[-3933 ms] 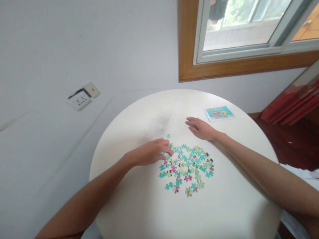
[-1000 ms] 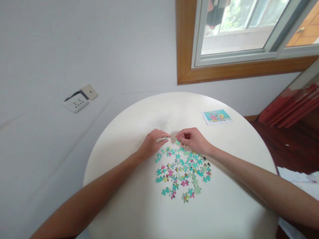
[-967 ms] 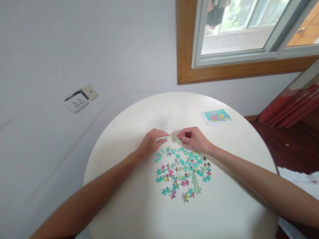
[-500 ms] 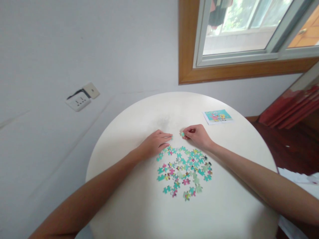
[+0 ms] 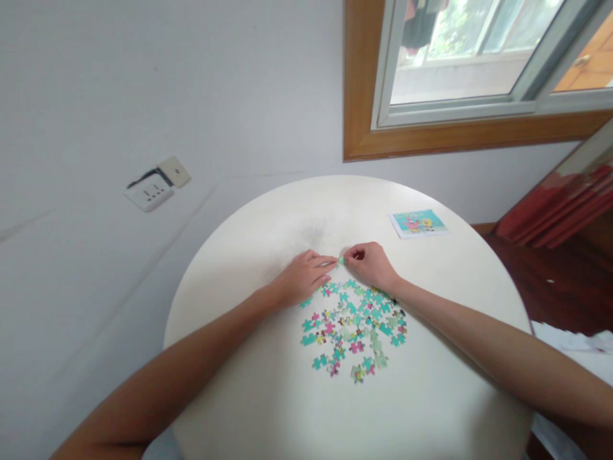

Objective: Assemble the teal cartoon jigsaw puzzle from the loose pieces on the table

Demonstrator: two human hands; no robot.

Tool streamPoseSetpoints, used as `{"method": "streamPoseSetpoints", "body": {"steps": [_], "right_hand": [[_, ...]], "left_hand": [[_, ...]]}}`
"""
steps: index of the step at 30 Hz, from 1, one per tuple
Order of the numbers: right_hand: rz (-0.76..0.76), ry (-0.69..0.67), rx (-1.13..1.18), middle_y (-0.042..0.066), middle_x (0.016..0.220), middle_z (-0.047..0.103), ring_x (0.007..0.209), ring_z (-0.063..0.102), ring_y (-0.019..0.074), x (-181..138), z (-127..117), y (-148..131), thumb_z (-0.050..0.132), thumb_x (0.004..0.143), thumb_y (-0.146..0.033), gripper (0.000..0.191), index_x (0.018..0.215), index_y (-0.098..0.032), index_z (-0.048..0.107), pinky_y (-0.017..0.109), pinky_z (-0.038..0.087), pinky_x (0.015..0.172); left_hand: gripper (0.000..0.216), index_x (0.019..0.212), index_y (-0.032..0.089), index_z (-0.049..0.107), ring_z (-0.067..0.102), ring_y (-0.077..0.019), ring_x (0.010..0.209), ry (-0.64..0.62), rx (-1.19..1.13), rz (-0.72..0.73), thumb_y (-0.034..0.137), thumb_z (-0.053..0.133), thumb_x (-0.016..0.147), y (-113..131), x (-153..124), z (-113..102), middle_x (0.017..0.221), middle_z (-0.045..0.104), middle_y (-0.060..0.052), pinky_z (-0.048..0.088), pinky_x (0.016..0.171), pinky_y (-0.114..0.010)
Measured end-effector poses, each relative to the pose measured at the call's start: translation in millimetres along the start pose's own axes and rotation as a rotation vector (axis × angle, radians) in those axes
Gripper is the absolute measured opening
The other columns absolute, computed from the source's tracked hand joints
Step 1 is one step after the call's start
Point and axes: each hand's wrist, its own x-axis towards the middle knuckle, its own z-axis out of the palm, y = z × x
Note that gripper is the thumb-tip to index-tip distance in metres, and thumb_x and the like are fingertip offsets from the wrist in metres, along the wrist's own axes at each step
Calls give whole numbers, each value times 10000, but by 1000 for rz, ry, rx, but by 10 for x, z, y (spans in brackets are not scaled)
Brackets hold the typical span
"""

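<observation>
A small green jigsaw puzzle piece (image 5: 341, 261) lies between my two hands, beyond the loose pieces. My right hand (image 5: 371, 263) is closed, with thumb and index finger pinched at its right edge. From the other side, my left hand (image 5: 305, 276) rests low on the table with fingers stretched out and thumb apart. Its fingertips touch or nearly touch the same spot; whether a second piece lies under them is hidden. Just in front of both hands spread many loose puzzle pieces (image 5: 357, 348) in teal, pink, yellow and pale green.
The round white table (image 5: 253, 409) stands against the wall. A picture card (image 5: 418, 223) with cartoon figures lies at its far right. Behind are a wood-framed window (image 5: 357, 144) and, at left, a wall socket (image 5: 151, 191). A red curtain (image 5: 550, 204) hangs at right.
My right hand has moved left with the puzzle piece, closing the gap to my left hand. My left hand has shifted slightly right. The loose pieces and card stay put.
</observation>
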Motion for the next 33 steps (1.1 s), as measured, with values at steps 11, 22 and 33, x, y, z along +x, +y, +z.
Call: {"method": "streamPoseSetpoints", "body": {"steps": [11, 22, 33], "right_hand": [[-17, -49, -228, 45, 668, 722, 599, 614, 161, -19, -27, -116, 630, 774, -240, 142, 689, -196, 735, 267, 431, 591], [-169, -95, -252, 39, 791, 708, 678, 577, 144, -16, -190, 0, 608, 857, -220, 163, 838, -197, 768, 265, 419, 670], [-211, -134, -333, 24, 852, 675, 697, 555, 133, -27, -150, 0, 658, 865, -274, 113, 896, -225, 755, 265, 394, 666]], "left_hand": [[409, 1401, 223, 546, 455, -256, 1167, -14, 1, -6, 311, 415, 1024, -2, 2, 0, 1438, 551, -65, 349, 1043, -449], [377, 1356, 203, 569, 488, -239, 1217, 111, -78, -22, 269, 406, 1023, 7, 21, 32, 1397, 560, -90, 357, 1077, -432], [328, 1274, 202, 633, 531, -235, 1167, 73, -65, 3, 255, 468, 996, -36, 15, 35, 1295, 630, -84, 371, 1042, -415]]}}
